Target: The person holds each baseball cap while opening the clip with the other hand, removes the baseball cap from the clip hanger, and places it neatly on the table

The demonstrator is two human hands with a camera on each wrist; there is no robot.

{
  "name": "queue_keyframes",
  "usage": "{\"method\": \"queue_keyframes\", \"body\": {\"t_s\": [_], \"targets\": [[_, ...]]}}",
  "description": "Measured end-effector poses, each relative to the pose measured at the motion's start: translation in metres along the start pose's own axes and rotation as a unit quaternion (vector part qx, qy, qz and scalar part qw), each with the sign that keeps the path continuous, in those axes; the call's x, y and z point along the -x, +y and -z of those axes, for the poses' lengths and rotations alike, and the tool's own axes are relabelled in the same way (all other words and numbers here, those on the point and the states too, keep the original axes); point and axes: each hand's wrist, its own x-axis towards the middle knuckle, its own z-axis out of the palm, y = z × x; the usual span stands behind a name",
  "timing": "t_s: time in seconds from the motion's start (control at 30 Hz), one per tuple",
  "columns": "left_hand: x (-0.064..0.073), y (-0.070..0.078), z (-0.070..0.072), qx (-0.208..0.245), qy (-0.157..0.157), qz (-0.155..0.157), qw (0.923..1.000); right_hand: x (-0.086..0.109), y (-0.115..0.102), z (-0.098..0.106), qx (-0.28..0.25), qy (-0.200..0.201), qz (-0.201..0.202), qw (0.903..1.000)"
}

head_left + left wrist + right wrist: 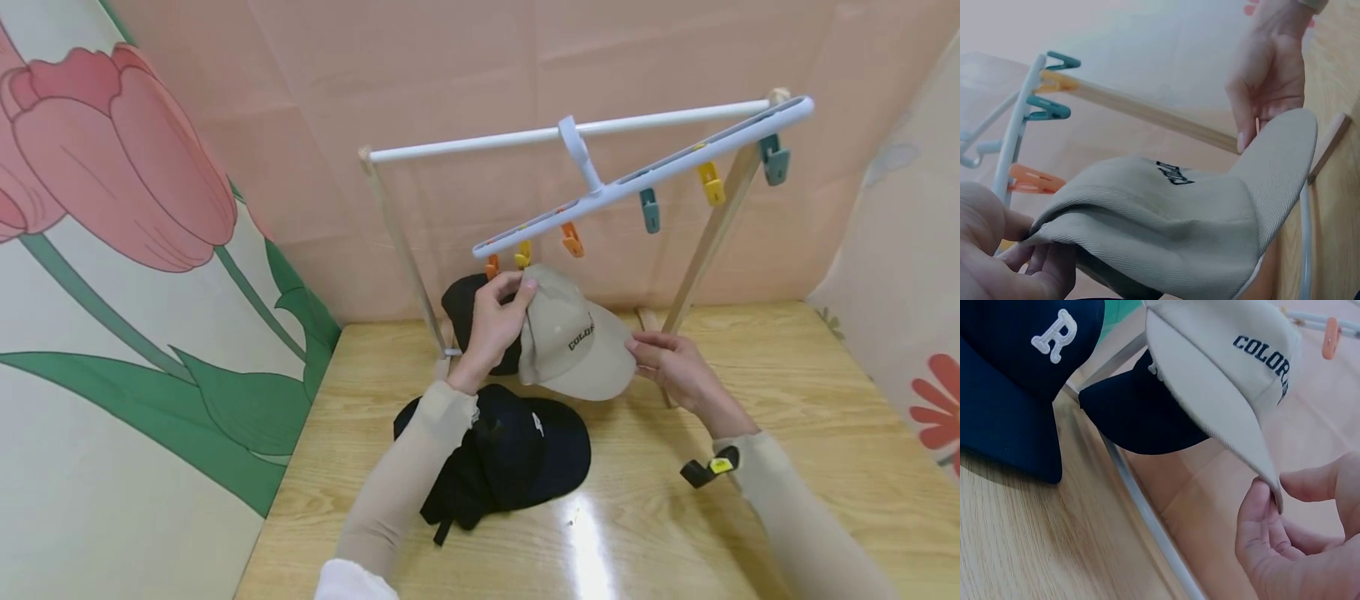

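A beige baseball cap [562,333] with dark lettering is held up below the hanger's lower end. My left hand [493,323] pinches the cap's upper edge between thumb and fingers, close under a yellow clip [523,253]. Thumb and fingers of my right hand [678,367] pinch the brim's edge, plainly seen in the right wrist view. Behind the beige cap hangs a dark cap [1141,415], partly hidden, below an orange clip [492,267]. The pale blue clip hanger [645,177] slants, its left end low.
A navy cap [495,450] with a white R lies on the wooden table [795,392], nearer me. The hanger hooks over a white rod [465,143] between wooden posts [712,237]. More clips, such as a teal one [775,160], hang along it. A black strap [708,468] sits at my right wrist.
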Motion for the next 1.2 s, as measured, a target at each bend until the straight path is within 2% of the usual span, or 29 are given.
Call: {"method": "queue_keyframes", "body": {"t_s": [0.17, 0.27, 0.6, 0.77, 0.93, 1.2], "targets": [[0.000, 0.000, -0.004, 0.006, 0.021, 0.005, 0.9997, 0.003, 0.000, 0.000, -0.009, -0.010, -0.002, 0.9999], [0.001, 0.000, -0.004, 0.008, 0.021, 0.007, 0.9997, 0.003, 0.000, 0.000, -0.007, -0.013, -0.002, 0.9999], [0.002, 0.000, 0.007, 0.010, -0.013, 0.017, 0.9997, 0.006, -0.006, 0.000, -0.011, -0.022, 0.008, 0.9997], [0.004, 0.004, 0.013, 0.023, -0.039, 0.045, 0.9979, 0.009, -0.010, 0.004, -0.001, -0.023, 0.012, 0.9997], [0.005, 0.007, 0.018, 0.020, -0.056, 0.071, 0.9957, 0.010, -0.014, 0.010, -0.022, -0.030, 0.022, 0.9991], [0.007, 0.008, 0.029, 0.012, -0.079, 0.067, 0.9945, 0.010, -0.017, 0.015, -0.036, -0.027, 0.024, 0.9987]]}}
